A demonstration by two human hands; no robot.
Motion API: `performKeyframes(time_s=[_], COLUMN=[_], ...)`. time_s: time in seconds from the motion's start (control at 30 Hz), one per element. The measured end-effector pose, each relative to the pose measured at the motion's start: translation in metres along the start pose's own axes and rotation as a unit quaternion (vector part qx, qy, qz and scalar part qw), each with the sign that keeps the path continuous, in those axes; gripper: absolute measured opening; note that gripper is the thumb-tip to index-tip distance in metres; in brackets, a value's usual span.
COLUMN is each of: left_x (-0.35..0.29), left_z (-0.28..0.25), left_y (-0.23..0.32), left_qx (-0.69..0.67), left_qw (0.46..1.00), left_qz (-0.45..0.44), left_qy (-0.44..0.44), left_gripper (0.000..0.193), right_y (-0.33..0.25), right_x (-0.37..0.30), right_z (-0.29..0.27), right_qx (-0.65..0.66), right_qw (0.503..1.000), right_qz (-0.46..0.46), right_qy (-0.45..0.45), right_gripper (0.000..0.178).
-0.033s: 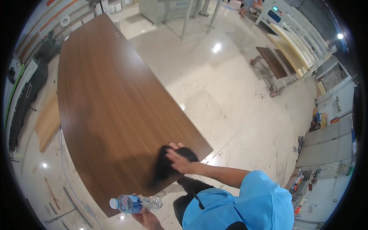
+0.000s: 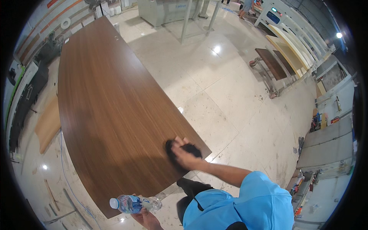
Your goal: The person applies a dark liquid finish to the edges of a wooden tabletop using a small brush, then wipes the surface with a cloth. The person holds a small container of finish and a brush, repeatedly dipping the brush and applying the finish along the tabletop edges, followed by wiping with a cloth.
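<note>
A large brown wood-grain panel (image 2: pixel 111 103) stretches from the near edge toward the far left. At its near right corner, my right hand (image 2: pixel 185 156) holds a bunched black cloth (image 2: pixel 195 150) down on the surface. My fingers reach over the cloth and are somewhat blurred. Lying on its side in my left hand (image 2: pixel 146 219) is a clear plastic water bottle (image 2: pixel 128 203). Its white cap (image 2: pixel 114 203) points left, and a blue label wraps its middle. The bottle is held over the panel's near edge; part of the left hand is hidden beneath it.
A wheeled cart (image 2: pixel 273 67) with brown boards stands at the right, beside upright pale panels (image 2: pixel 289 50). Grey machine cabinets (image 2: pixel 168 11) are at the back. On the left floor are a light wood piece (image 2: pixel 48 124), a thin hose (image 2: pixel 66 172) and metal strips (image 2: pixel 74 201).
My right hand and the black cloth have shifted slightly right on the panel, and the cloth looks more gathered under the hand. The left hand and bottle have barely moved.
</note>
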State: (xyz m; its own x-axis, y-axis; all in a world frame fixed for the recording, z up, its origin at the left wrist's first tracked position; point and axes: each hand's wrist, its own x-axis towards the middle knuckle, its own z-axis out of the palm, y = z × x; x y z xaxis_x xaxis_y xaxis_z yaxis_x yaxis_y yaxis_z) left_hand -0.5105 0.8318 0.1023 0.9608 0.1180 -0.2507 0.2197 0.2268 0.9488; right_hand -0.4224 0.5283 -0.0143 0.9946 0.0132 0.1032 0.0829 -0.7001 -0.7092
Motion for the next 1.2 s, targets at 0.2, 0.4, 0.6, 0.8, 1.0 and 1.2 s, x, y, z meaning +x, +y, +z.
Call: performKeyframes(time_s=[0.2,0.4,0.6,0.8,1.0,1.2], left_x=[-0.028,-0.103,-0.162,-0.167,-0.127,-0.095], left_z=[0.043,0.045,0.053,0.091,0.168,0.284], left_y=[-0.027,-0.067,-0.072,-0.070,-0.077,-0.050], left_qx=[-0.038,-0.069,0.042,0.025,-0.054,-0.046], left_qw=[0.993,0.988,0.978,0.957,0.907,0.894], left_qz=[0.104,0.108,0.067,0.025,0.058,0.113], left_qy=[0.043,0.088,0.191,0.288,0.413,0.430], left_gripper=[0.083,0.080,0.062,0.068,0.071,0.085], right_y=[0.078,0.016,0.014,0.052,0.098,0.063], right_x=[0.153,0.165,0.088,-0.015,0.233,0.278], right_z=[-0.030,-0.010,-0.040,-0.019,-0.046,-0.047], right_qx=[-0.173,0.094,-0.214,-0.150,-0.264,-0.174], right_qw=[0.969,0.987,0.948,0.919,0.891,0.904], right_qz=[-0.103,0.086,-0.234,-0.351,-0.358,-0.379], right_qy=[0.146,0.098,0.017,-0.098,-0.095,-0.094], right_gripper=[0.034,0.038,0.048,0.047,0.047,0.038])
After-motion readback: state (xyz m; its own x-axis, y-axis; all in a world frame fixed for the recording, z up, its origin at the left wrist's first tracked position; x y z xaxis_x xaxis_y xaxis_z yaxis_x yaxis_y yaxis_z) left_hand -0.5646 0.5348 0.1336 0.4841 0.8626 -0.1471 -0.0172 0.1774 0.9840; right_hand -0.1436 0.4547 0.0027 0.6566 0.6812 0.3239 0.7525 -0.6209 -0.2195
